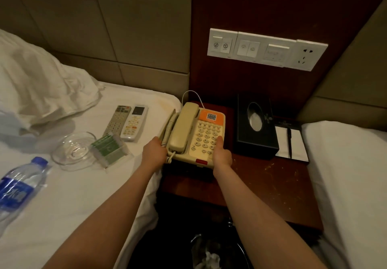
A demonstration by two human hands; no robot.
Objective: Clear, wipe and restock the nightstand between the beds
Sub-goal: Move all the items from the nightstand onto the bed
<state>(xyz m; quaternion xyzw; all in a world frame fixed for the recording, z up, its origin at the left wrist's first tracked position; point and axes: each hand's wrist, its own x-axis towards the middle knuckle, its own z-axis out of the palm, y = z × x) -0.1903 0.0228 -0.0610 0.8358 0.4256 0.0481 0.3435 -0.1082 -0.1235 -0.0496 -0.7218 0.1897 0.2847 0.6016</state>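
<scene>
We hold the telephone (pixel 199 134) w/ both hands. Our left hand (pixel 154 150) grips its left edge, just beside the handset and the coiled cord; the fingers curl round the edge and go out of sight. Our right hand (pixel 222 153) grips the right front corner, thumb lying up on the keypad, other fingers hidden under the body. The phone is beige, w/ an orange label at top right and a red button at the front edge. It is over the left rear part of the nightstand (pixel 272 187), close to the left bed (pixel 73 195); if its base touches the wood or is a bit lifted, we cannot tell.

To the right of the phone, apart from it, a black tissue box (pixel 256 140) stands on the nightstand. Just beside the box, at its right, lies a notepad (pixel 298 145) w/ a black pen (pixel 289 140) on it. The dark wood top has many small light specks, mostly front right.

On the left bed lie a grey remote (pixel 117 119) and a white remote (pixel 134 122) side by side, a glass ashtray (pixel 73 151), a clear packet w/ green content (pixel 110 149) just beside it, and a water bottle (pixel 19 187) on its side. The right bed (pixel 345 174) meets the nightstand's right side. On the wall above is a white switch panel (pixel 266 48) w/ a socket. Below, between our arms, is a dark bin (pixel 199 245) w/ crumpled paper.
</scene>
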